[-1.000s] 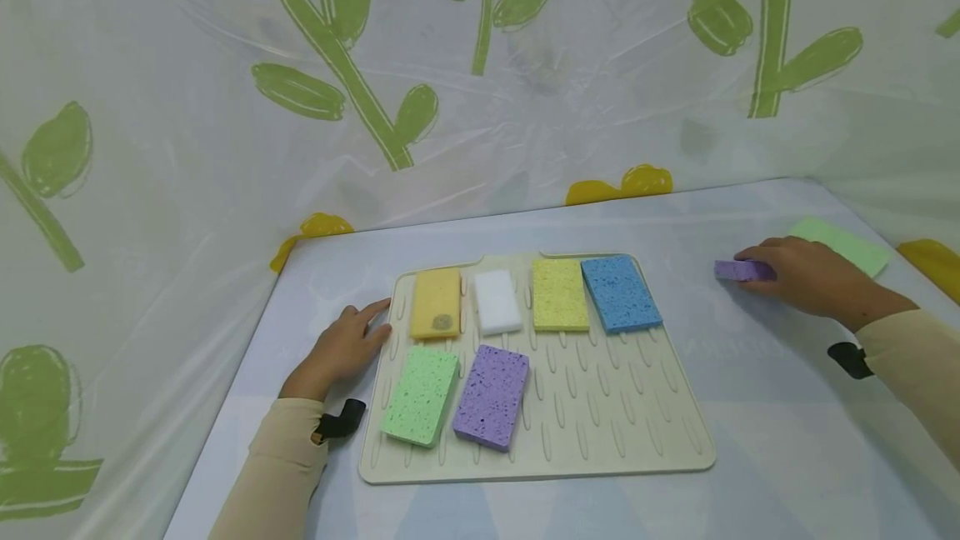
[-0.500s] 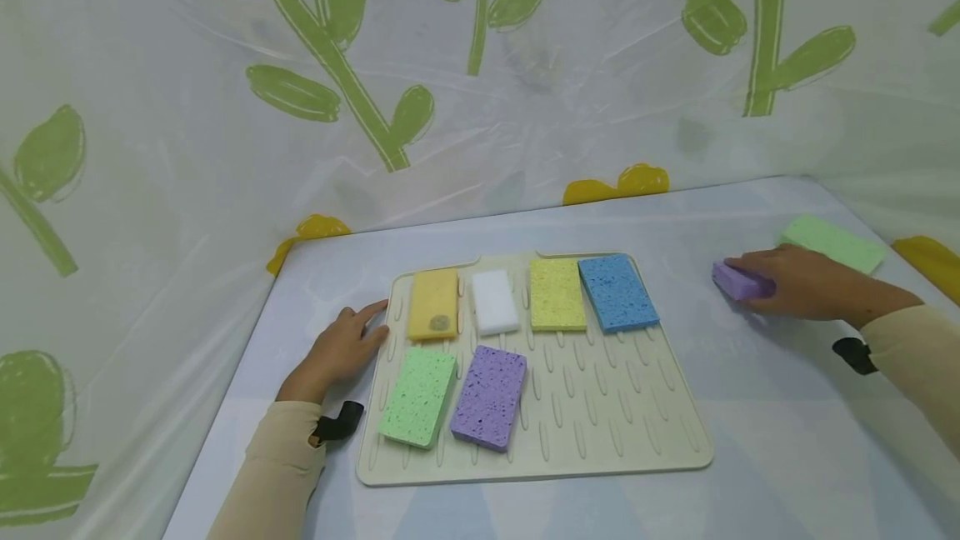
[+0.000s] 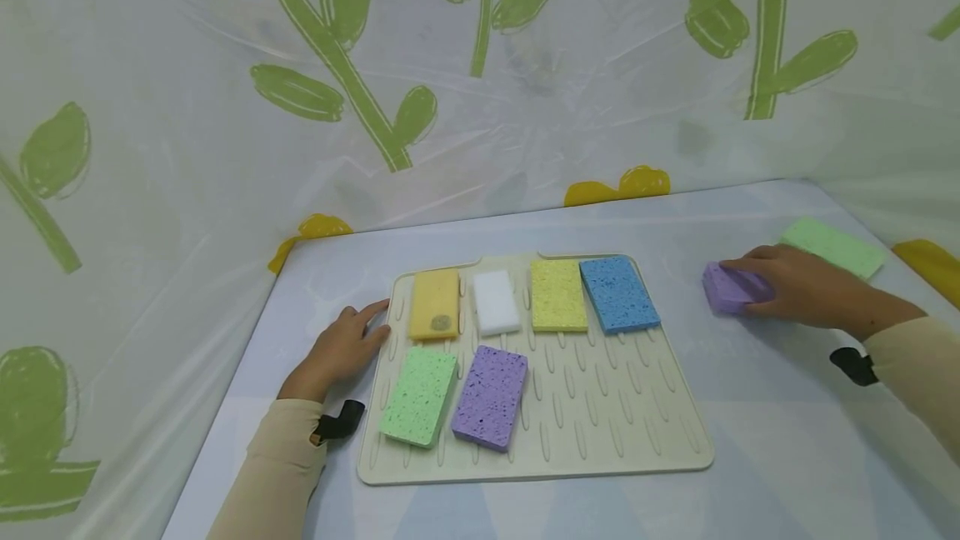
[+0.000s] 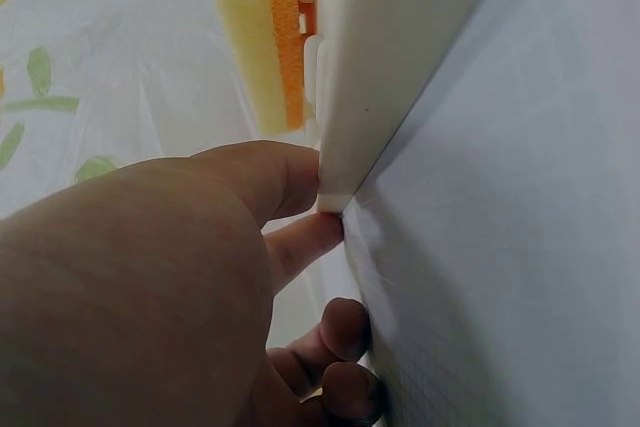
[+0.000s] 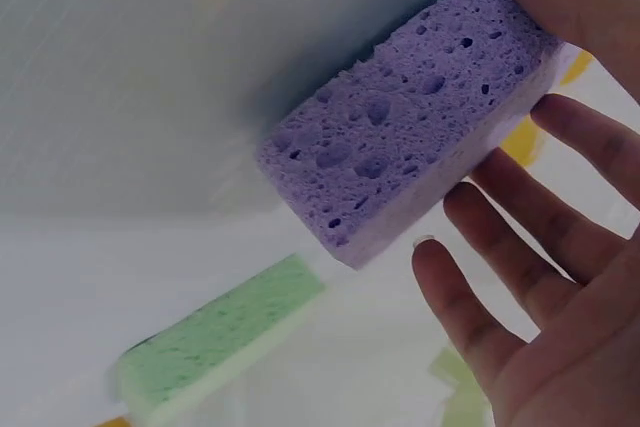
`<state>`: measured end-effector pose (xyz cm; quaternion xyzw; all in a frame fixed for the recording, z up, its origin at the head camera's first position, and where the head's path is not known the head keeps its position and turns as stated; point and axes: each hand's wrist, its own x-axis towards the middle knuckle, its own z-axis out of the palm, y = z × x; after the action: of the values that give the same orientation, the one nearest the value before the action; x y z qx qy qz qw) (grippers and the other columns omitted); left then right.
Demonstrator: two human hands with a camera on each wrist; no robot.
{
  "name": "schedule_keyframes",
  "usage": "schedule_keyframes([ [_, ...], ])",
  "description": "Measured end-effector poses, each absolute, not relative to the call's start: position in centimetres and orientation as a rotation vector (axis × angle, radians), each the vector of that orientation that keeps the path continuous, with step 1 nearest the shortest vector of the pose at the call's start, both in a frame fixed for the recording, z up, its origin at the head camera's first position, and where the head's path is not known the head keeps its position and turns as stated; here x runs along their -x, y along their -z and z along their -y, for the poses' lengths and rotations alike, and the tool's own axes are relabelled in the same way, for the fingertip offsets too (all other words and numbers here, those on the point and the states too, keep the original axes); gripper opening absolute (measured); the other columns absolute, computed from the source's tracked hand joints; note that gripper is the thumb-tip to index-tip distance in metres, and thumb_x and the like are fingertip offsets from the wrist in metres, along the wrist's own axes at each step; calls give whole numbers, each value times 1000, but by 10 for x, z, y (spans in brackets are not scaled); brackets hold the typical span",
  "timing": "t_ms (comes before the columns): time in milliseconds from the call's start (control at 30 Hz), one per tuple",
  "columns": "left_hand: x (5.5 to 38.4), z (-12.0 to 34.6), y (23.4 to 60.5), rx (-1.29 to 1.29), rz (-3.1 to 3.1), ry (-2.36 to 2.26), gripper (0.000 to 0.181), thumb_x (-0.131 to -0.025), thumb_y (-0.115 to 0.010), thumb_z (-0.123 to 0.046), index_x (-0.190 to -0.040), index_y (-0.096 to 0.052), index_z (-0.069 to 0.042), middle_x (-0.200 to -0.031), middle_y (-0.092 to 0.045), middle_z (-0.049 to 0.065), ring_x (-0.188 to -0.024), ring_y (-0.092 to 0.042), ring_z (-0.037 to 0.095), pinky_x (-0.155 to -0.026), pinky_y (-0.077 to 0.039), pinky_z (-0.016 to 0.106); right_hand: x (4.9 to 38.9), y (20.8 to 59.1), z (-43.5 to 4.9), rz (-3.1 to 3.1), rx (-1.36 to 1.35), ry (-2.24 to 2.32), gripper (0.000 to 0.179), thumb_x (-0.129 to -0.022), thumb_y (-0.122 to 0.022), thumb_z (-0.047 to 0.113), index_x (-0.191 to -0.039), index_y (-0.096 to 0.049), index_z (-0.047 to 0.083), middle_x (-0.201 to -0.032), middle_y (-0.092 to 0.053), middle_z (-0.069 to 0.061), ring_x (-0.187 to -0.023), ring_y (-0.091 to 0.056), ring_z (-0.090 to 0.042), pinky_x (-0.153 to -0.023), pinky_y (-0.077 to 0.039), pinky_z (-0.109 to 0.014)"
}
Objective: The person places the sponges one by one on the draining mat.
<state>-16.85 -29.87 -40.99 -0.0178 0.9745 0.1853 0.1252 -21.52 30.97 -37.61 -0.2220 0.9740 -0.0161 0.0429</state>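
My right hand [image 3: 798,286] holds a purple sponge [image 3: 726,288] above or on the table's right part; contact with the cloth is unclear. In the right wrist view the thumb lies on the broad face of this porous sponge [image 5: 390,127] and the fingertips on its side. Close behind that hand lies a light green sponge [image 3: 832,245]. With thumb and index finger, my left hand [image 3: 341,352] touches the left edge of a cream ridged mat [image 3: 600,432]. The left wrist view shows these fingertips against the mat's side wall [image 4: 375,77], other fingers bent below.
On the mat, the back row holds a yellow-orange sponge [image 3: 435,304], a white sponge [image 3: 496,302], a yellow sponge [image 3: 558,296] and a blue sponge [image 3: 619,293]. In front lie a green sponge [image 3: 420,397] and another purple sponge [image 3: 491,398]. A leaf-patterned sheet [image 3: 600,90] hangs behind.
The purple sponge in my right hand has turned from edge-on to showing more of its face, and shifted slightly left and nearer. My left hand stays at the mat's edge.
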Motion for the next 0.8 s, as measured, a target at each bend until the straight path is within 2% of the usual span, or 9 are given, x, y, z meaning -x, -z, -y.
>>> schedule_keyframes([
  [500, 169, 299, 410, 38, -2845, -539, 58, -104, -50, -37, -157, -35, -19, -106, -49, 15, -81, -48, 24, -69, -41, 37, 191, 355, -266, -3010, 794, 162, 69, -77, -86, 23, -139, -58, 13, -127, -60, -18, -117, -55, -38, -91, -51, -57],
  [667, 168, 299, 410, 49, -2841, -548, 58, -103, -51, -38, -157, -35, -20, -105, -49, 15, -81, -48, 24, -69, -40, 37, 181, 349, -251, -3036, 924, 186, 69, -75, -87, 24, -138, -60, 16, -126, -61, -13, -117, -56, -35, -91, -52, -54],
  [800, 168, 299, 410, 55, -2841, -555, 58, -104, -50, -38, -157, -35, -21, -106, -49, 15, -82, -48, 24, -69, -41, 37, 173, 345, -236, -3050, 1060, 205, 69, -73, -88, 23, -136, -61, 18, -123, -62, -8, -114, -58, -28, -88, -56, -47],
])
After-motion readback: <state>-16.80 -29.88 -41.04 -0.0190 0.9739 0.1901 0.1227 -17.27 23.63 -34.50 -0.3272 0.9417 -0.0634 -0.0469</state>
